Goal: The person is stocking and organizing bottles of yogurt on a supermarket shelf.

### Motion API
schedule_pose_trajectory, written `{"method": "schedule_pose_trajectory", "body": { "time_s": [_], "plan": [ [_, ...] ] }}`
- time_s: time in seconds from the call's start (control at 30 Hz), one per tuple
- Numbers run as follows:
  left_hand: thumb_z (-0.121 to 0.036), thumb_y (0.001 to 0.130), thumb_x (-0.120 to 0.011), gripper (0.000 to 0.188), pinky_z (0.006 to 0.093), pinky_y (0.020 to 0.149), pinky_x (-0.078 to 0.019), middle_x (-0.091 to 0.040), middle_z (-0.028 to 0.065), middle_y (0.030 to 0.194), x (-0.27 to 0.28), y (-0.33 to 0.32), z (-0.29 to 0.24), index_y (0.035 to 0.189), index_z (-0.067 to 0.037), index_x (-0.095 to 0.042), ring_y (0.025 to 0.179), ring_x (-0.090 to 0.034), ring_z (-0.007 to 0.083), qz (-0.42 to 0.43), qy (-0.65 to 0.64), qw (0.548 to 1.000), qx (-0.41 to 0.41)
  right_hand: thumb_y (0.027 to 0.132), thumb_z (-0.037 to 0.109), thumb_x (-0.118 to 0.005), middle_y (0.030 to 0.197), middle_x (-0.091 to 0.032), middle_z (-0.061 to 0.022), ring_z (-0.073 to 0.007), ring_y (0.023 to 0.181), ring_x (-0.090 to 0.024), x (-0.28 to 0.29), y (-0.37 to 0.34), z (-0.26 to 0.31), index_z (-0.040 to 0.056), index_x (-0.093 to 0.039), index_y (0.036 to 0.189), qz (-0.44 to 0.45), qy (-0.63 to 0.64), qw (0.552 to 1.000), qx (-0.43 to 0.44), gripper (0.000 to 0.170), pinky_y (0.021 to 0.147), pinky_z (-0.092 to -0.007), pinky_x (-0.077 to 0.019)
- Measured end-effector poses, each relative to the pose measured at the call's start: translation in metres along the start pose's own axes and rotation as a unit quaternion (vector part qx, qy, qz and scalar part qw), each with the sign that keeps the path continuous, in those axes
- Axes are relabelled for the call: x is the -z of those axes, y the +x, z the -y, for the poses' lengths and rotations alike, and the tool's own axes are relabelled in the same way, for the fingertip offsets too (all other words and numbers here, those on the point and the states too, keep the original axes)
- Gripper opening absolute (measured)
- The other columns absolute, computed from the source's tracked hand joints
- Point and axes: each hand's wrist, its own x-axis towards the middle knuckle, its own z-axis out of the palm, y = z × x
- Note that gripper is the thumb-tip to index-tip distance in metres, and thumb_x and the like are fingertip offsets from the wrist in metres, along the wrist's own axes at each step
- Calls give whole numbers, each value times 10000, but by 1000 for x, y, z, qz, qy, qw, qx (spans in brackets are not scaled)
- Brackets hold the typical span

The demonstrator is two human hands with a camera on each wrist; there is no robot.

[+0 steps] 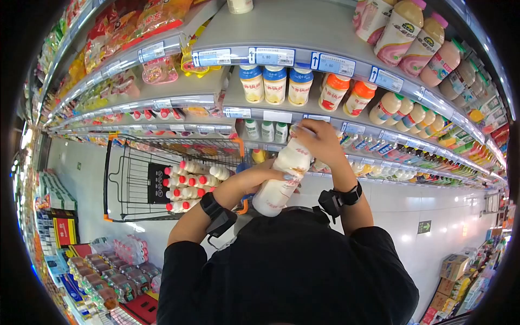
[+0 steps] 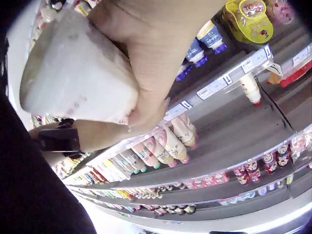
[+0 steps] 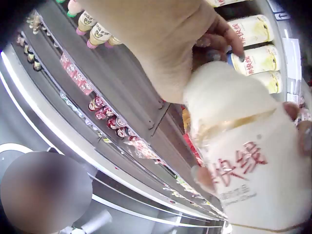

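Observation:
A large white drink bottle [image 1: 277, 187] with red lettering is held tilted in front of the chest, its base toward the body. My left hand [image 1: 264, 174] grips it around the middle; fingertips of that hand [image 3: 204, 178] show at the label's side in the right wrist view. Up at the neck, my right hand [image 1: 320, 142] curls its fingers over the top, which hides the cap. The wide lower end of the bottle [image 2: 73, 73] fills the upper left of the left wrist view.
A shopping cart [image 1: 127, 179] with several red-capped white bottles [image 1: 189, 181] stands at left. Ahead, shelves carry blue-capped bottles [image 1: 275, 85], orange-capped bottles [image 1: 334, 92] and small green-capped bottles [image 1: 267, 131]. Shelf edges [image 1: 303, 58] with price tags run close beyond the hands.

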Motion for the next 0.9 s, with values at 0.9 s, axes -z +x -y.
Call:
{"method": "schedule_pose_trajectory", "body": {
  "time_s": [0.9],
  "plan": [
    [-245, 572, -780, 694, 338, 826, -451, -595, 118, 1012, 78, -18, 75, 1146, -10, -471, 919, -586, 229, -302, 165, 939, 3, 715, 368, -622, 729, -609, -168, -329, 680, -601, -118, 26, -61, 19, -586, 813, 185, -37, 976, -105, 364, 597, -384, -453]
  ]
}}
